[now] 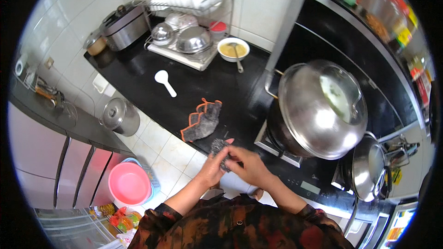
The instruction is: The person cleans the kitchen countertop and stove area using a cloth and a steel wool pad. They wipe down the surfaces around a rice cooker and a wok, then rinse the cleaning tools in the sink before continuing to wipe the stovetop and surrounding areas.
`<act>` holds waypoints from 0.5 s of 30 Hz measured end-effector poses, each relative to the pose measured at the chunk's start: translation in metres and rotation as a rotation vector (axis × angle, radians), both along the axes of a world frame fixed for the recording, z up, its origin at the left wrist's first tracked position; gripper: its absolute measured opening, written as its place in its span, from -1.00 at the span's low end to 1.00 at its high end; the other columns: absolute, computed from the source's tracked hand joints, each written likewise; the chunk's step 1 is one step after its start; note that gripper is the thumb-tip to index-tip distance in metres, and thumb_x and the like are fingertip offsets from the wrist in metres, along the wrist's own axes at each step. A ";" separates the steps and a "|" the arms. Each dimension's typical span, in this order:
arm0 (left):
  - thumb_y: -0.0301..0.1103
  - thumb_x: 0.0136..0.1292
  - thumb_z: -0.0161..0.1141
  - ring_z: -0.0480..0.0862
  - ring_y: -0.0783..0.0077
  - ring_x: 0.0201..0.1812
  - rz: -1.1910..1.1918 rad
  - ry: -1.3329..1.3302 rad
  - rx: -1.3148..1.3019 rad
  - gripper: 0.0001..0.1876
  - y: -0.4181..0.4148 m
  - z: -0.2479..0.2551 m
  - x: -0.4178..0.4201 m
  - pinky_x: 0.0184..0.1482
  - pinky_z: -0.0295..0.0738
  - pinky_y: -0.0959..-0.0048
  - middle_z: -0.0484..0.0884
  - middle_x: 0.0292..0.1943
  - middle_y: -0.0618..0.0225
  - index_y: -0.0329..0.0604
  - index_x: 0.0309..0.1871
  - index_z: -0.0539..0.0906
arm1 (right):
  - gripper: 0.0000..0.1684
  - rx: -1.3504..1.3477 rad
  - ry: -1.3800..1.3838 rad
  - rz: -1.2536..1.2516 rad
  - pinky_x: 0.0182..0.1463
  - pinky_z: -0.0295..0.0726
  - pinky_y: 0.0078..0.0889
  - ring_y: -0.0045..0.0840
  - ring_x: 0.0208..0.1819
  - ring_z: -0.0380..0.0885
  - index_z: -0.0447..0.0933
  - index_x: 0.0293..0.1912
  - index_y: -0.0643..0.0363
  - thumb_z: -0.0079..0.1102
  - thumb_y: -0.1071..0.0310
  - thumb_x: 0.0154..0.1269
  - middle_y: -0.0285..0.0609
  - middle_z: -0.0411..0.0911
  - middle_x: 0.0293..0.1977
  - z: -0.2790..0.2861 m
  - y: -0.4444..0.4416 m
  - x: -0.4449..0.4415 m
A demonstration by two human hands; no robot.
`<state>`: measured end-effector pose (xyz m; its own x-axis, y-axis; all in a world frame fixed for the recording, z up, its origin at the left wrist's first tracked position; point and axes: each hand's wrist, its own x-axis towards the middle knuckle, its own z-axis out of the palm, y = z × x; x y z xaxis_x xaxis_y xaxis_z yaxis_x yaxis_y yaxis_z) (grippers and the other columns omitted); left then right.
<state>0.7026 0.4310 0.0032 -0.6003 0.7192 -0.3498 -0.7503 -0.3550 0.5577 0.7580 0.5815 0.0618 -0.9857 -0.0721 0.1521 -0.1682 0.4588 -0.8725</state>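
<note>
A dark grey, speckled scouring pad [218,146] is held between my hands, just off the front edge of the black countertop [138,63]. My left hand [211,170] grips it from the left, the thumb lying along its face. From the right, the thumb and fingers of my right hand [252,166] close on the pad, hiding part of it. A crumpled grey cloth [204,124] with orange edging lies on the counter just beyond my hands. Farther back rests a white spoon [166,82], its handle pointing towards me.
At right, a large lidded wok [294,110] stands on the stove beside a smaller lidded pan [368,169]. A bowl of yellow food [228,49] with a spoon sits by the dish rack [207,63]. A pink basin [128,183] and a lidded steel pot [126,119] stand at left.
</note>
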 end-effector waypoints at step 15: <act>-0.19 0.39 0.04 0.63 0.24 -0.21 0.406 -0.035 -0.233 -0.55 -0.112 -0.026 -0.045 -0.30 0.59 0.34 0.57 -0.04 0.13 -0.16 0.27 0.33 | -0.77 0.658 0.229 -0.171 -0.01 0.49 -0.15 -0.10 -0.08 0.45 0.58 -0.25 0.16 0.29 0.36 0.02 0.01 0.48 -0.23 -0.085 -0.017 -0.183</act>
